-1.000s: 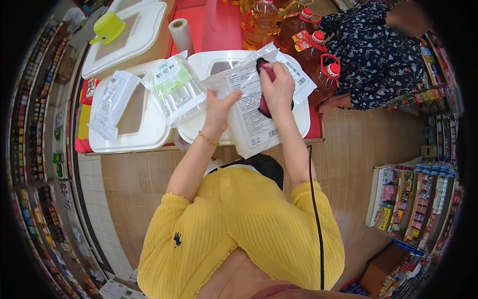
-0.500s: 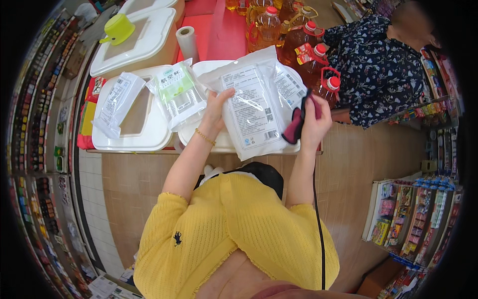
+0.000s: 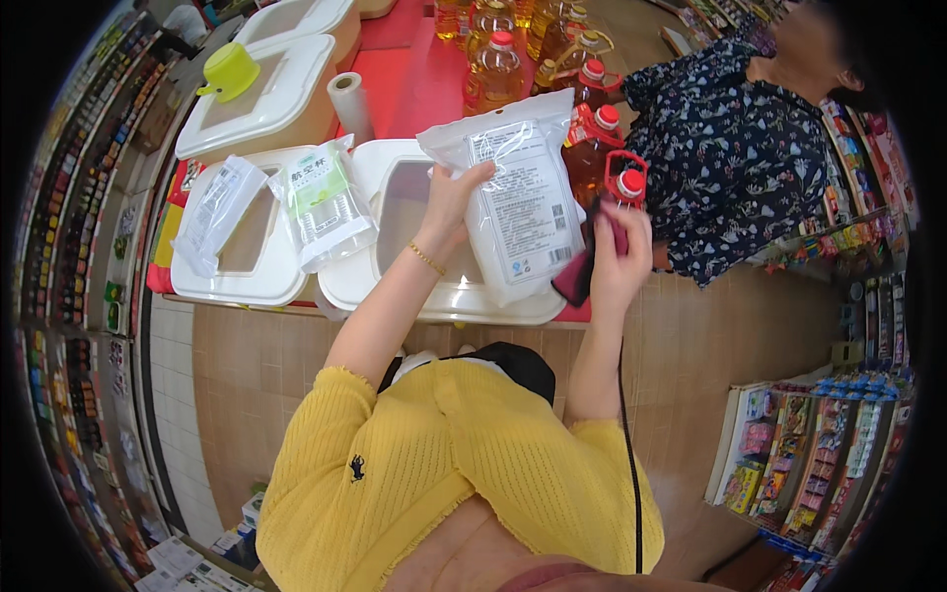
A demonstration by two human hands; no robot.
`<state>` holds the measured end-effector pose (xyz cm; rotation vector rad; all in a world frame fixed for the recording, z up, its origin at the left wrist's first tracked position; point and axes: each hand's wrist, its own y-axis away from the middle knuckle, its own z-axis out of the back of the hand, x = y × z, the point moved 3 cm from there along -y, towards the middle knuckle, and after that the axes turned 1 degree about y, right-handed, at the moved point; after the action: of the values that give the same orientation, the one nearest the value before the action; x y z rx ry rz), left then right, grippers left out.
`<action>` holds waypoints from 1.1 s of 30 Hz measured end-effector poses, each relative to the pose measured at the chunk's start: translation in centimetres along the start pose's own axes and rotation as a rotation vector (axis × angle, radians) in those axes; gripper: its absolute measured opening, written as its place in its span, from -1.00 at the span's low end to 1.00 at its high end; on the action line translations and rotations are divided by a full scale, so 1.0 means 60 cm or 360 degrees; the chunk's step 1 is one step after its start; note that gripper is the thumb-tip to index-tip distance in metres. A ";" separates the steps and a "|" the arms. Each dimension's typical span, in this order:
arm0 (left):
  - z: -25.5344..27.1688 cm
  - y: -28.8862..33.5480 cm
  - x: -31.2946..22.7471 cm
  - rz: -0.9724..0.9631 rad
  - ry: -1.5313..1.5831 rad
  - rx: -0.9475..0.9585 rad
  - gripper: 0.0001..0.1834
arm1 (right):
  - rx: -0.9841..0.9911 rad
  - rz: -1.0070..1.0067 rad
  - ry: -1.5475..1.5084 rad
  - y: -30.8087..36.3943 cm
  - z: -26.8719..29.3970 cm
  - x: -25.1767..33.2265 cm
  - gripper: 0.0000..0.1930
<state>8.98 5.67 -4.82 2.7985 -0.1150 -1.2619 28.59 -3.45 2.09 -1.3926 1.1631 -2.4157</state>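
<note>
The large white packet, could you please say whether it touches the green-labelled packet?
Apart: the head view shows the container lid between the white packet and green-labelled packet.

Small print (image 3: pixel 508 187) and barcode (image 3: pixel 560 255) on white package (image 3: pixel 517 217), characters (image 3: pixel 314 163) on green-white packet (image 3: pixel 326 212)

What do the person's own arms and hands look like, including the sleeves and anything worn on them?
The left hand and right hand wear no gloves. The yellow knitted sleeves end near the elbows; the left one has a frilled edge. A gold-coloured bracelet circles the left wrist; none shows on the right. A thin black cable runs beside the right arm.
</note>
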 end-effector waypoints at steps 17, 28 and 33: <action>-0.002 0.085 -0.008 -0.0129 -0.0211 0.0063 -0.35 | 0.0411 0.0203 -0.0203 -0.049 -0.097 -0.025 -0.80; -0.012 0.095 0.001 -0.0132 -0.0282 0.0102 -0.33 | 0.0377 0.0125 -0.0215 -0.048 -0.083 -0.030 -0.78; 0.001 0.095 0.012 -0.0146 -0.0280 0.0057 -0.32 | 0.0467 -0.0383 -0.0559 -0.047 -0.092 -0.060 -0.79</action>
<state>9.17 -0.08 -4.88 2.7460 -0.0180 -1.5412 27.07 3.22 -0.06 -1.8374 0.5646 -2.2350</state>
